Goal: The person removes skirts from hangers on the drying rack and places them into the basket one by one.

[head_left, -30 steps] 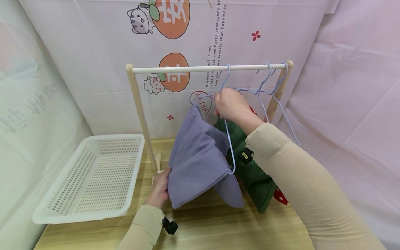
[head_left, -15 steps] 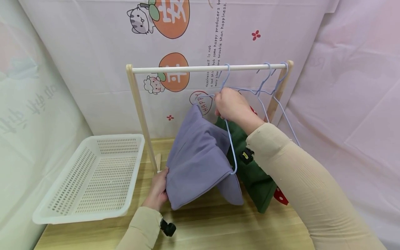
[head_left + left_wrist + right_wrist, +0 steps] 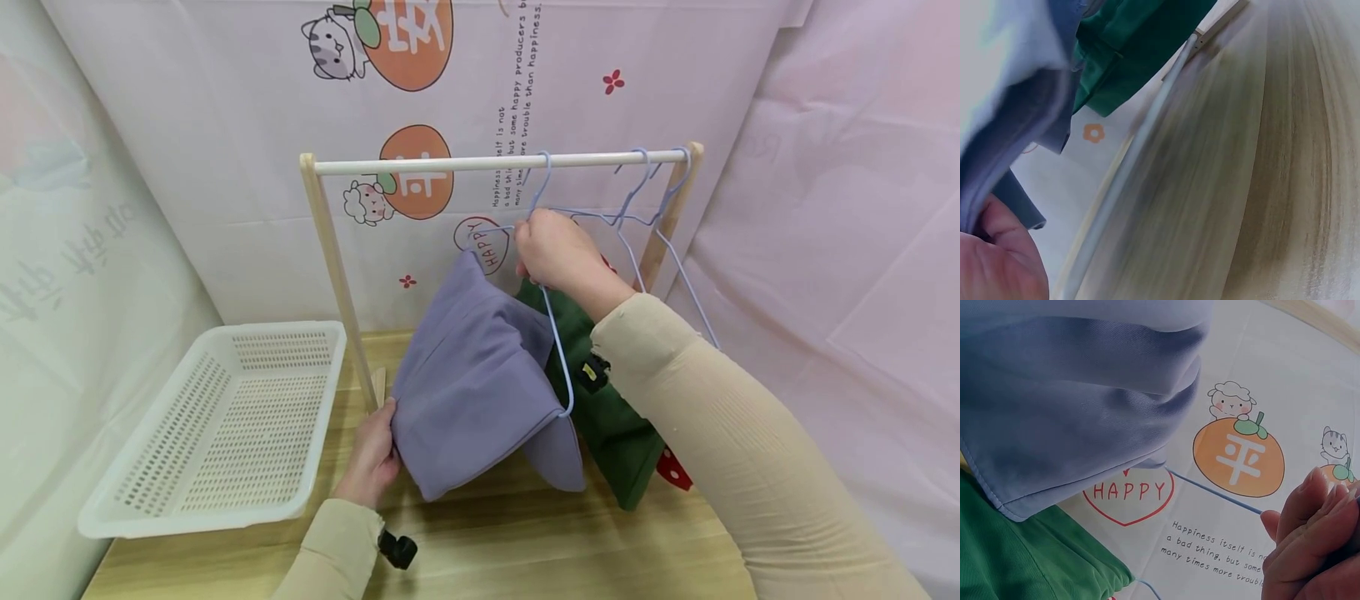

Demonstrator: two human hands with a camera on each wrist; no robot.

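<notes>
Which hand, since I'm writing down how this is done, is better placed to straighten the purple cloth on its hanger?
Probably the left hand: it grips the purple cloth low on its left edge. The right hand is occupied higher up, holding the blue hanger just below its hook.

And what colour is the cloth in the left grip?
The cloth is plain greyish purple; the head view shows it best.

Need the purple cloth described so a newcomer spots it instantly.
In the head view, find the clothes rack, right of the white basket. Below its bar, the left hand pinches the left edge of the purple cloth. Its plain purple colour sets it apart from the green cloth just to its right.
</notes>
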